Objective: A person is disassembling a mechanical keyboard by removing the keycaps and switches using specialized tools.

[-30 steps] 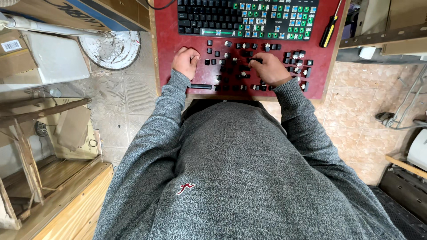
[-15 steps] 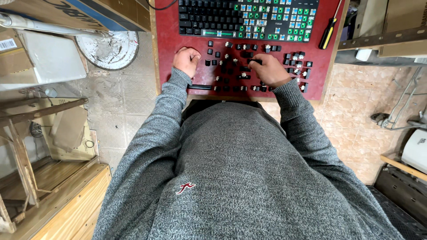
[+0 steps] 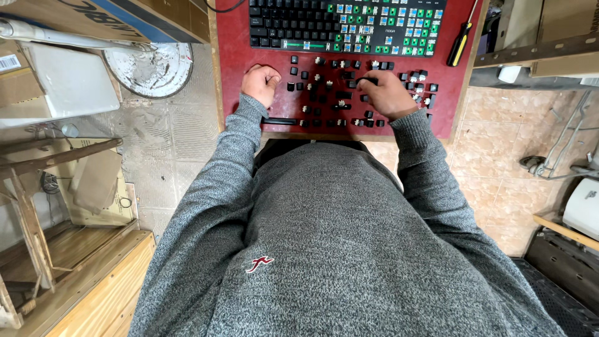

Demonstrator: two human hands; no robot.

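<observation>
A black keyboard with many keycaps removed, showing green and blue switches, lies at the far side of a red table. Several loose black keycaps are scattered in front of it. My left hand rests as a closed fist on the red surface, left of the keycaps. My right hand lies over the keycaps with fingers curled, pinching one black keycap at its fingertips. A long black spacebar cap lies by my left wrist.
A screwdriver with a yellow-and-black handle lies at the table's right side. A white round bucket lid and cardboard boxes sit on the floor to the left, with wooden frames nearer. Shelving stands on the right.
The camera view shifted slightly. My right hand has slid a little over the keycaps; my left fist has stayed where it was.
</observation>
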